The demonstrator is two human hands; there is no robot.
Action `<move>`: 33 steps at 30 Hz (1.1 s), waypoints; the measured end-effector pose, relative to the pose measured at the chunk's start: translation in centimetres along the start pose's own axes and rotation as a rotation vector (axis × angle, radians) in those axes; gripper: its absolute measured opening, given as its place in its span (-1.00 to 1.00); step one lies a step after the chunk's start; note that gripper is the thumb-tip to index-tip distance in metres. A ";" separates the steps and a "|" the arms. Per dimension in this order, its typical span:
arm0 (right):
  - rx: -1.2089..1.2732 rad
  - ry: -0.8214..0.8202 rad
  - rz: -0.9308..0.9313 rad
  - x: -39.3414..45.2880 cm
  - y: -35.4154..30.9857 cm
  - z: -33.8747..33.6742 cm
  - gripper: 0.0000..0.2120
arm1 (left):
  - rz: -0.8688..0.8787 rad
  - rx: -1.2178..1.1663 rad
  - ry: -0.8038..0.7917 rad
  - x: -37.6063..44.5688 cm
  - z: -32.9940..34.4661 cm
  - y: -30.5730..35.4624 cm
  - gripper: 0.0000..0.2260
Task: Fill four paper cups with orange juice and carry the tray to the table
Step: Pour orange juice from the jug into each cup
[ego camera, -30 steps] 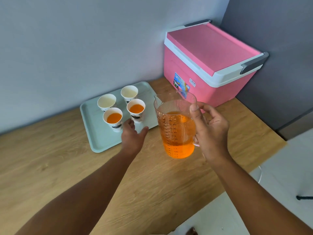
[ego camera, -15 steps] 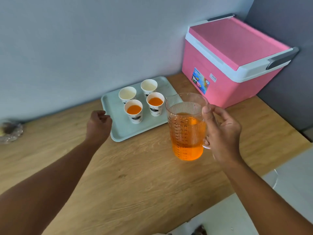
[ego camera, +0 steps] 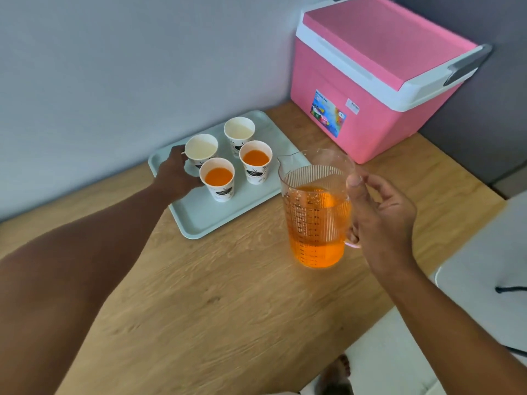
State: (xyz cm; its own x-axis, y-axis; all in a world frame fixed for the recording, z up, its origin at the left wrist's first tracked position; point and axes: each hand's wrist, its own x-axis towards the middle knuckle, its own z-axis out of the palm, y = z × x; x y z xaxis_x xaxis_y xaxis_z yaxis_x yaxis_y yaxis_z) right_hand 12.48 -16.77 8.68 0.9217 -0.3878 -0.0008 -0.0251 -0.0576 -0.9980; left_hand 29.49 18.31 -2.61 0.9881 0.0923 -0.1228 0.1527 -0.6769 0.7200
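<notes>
1. The right hand point(ego camera: 382, 220) is holding the juice jug point(ego camera: 315, 212) by its handle at mid frame, fingers curled.
2. The left hand point(ego camera: 175, 173) is touching an empty cup point(ego camera: 201, 148) on the tray point(ego camera: 199, 220), fingers curled.

A pink cooler box point(ego camera: 370, 89) with a white-rimmed lid and grey handles sits closed on the wooden bench point(ego camera: 228, 303), in the corner where a pale wall point(ego camera: 114, 67) meets a grey panel point(ego camera: 470, 21). A colourful sticker point(ego camera: 328, 113) marks its front. A white floor point(ego camera: 399, 352) shows below the bench edge.
</notes>
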 end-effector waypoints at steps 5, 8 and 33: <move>-0.040 0.026 0.001 -0.7 0.1 0.6 -0.68 | 0.086 -0.025 0.068 1.2 1.0 -0.1 -0.25; -0.039 0.040 -0.001 -1.1 0.2 0.9 -0.71 | 0.034 -0.099 0.138 1.1 1.4 0.1 -0.29; -0.109 -0.269 0.019 -1.2 -1.0 -2.7 -0.66 | 0.185 -0.131 0.287 -21.3 7.0 3.0 -0.33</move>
State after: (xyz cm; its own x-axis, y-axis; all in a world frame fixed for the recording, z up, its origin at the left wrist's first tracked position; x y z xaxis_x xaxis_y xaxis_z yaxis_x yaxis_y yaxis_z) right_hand 10.37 -18.77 9.80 0.9899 -0.1323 -0.0508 -0.0715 -0.1567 -0.9851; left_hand 8.78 9.17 -2.59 0.9608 0.1913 0.2008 -0.0461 -0.6038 0.7958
